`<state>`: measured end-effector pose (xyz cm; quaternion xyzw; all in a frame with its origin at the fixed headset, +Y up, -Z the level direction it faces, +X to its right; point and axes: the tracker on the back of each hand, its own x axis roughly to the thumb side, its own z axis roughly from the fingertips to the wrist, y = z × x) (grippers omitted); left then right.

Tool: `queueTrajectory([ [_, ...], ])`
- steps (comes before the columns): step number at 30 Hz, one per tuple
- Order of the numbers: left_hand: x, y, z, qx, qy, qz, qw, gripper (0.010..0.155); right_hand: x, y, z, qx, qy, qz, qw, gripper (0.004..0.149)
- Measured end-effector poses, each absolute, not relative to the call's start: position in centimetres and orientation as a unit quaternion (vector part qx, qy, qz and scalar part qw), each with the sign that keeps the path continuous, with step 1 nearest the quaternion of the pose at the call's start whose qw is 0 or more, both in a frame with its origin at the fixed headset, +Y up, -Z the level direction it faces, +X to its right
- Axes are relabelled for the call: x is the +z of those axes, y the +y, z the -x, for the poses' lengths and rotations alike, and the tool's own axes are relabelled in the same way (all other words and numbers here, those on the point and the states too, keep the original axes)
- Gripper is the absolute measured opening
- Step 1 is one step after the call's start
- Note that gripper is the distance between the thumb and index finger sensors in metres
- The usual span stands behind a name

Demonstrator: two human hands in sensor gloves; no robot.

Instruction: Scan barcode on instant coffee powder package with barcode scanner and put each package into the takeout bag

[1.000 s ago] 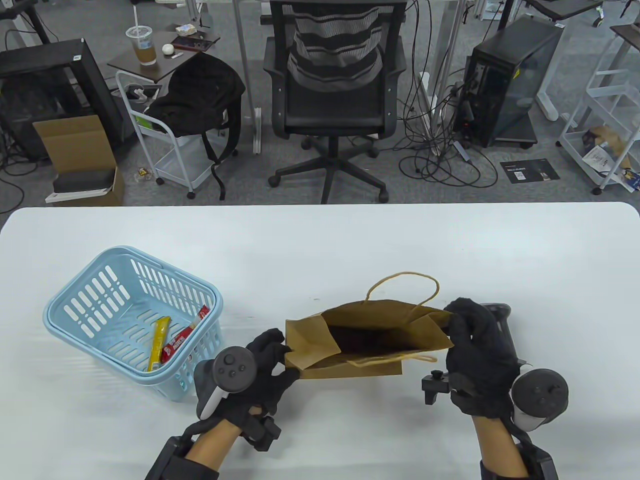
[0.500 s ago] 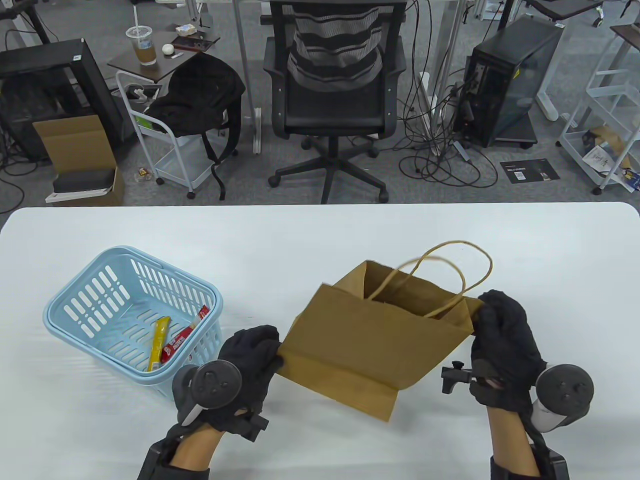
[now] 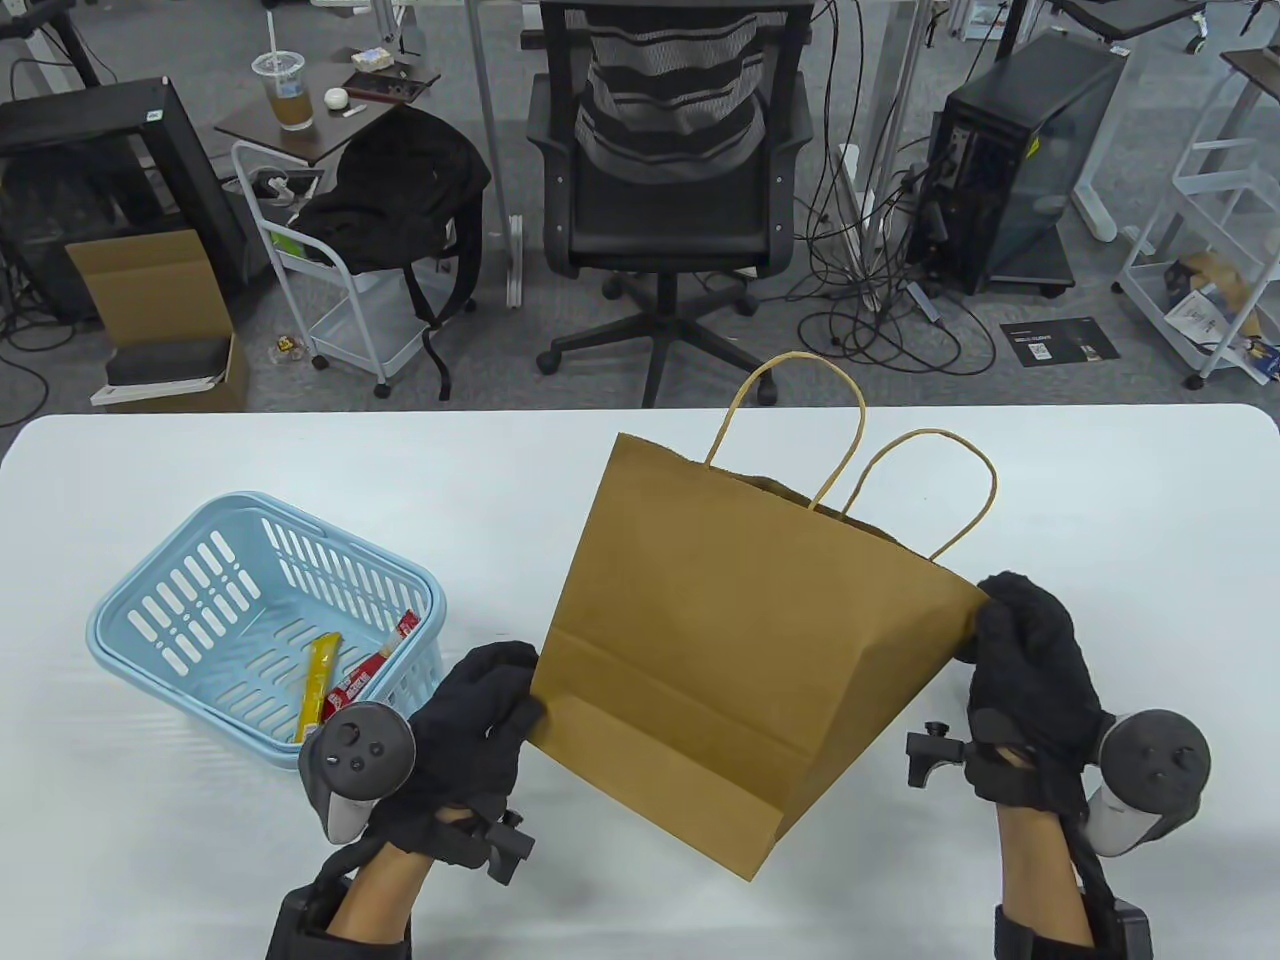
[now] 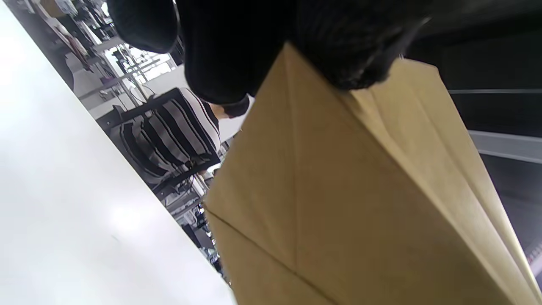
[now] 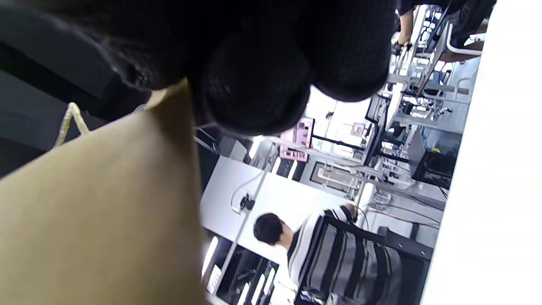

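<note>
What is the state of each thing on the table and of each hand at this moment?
Paper bag: lifted and tilted, held by both side edges, mouth away from the camera.
Left hand: grips the bag's left edge.
Right hand: grips the bag's right edge.
Basket: upright on the table, holding the packets.
Coffee packets: lying in the basket, not yet bagged.
Scanner: not visible.

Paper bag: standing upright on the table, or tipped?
Tipped and lifted: the paper bag leans, one bottom corner lowest, left hand and right hand pinching its side edges.
</note>
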<state>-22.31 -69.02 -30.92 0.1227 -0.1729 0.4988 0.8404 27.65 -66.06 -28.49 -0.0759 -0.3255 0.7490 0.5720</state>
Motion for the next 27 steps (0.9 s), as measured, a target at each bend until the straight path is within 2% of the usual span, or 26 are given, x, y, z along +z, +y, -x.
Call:
queueTrajectory([
  [3,-30.7,-68.9,22.6,0.501,-0.157,-0.152,0.837,0.041,-28.1,-65.9,-26.6,0.756,-0.340,0.086,0.553,0.066],
  [6,-30.4,-68.9,22.5,0.495,-0.141,-0.176,0.839,0.041,-27.6,-65.3,-25.3,0.775,-0.351,0.067,0.522,0.066],
  [8,-30.3,-68.9,22.5,0.483,-0.131,-0.191,0.844,0.041,-27.7,-65.1,-24.1,0.782,-0.328,0.048,0.528,0.065],
  [12,-30.3,-69.0,22.4,0.477,-0.120,-0.198,0.848,0.041,-28.9,-66.4,-21.1,0.826,-0.182,0.020,0.533,0.074],
  [16,-30.1,-68.9,22.1,0.472,-0.130,-0.205,0.848,0.041,-29.5,-67.8,-18.9,0.865,-0.106,0.014,0.491,0.082],
  [20,-29.6,-68.7,21.4,0.463,-0.158,-0.217,0.845,0.041,-29.7,-68.6,-18.0,0.846,-0.089,0.025,0.525,0.067],
  [22,-29.5,-68.7,21.2,0.455,-0.165,-0.223,0.846,0.041,-29.6,-68.6,-18.0,0.834,-0.091,0.021,0.543,0.051],
  [24,-29.5,-68.8,21.1,0.445,-0.165,-0.227,0.851,0.041,-29.7,-68.5,-18.0,0.830,-0.094,0.011,0.550,0.042],
  [27,-29.6,-68.9,21.3,0.432,-0.152,-0.236,0.857,0.042,-29.5,-68.1,-18.1,0.822,-0.118,-0.011,0.557,0.039],
])
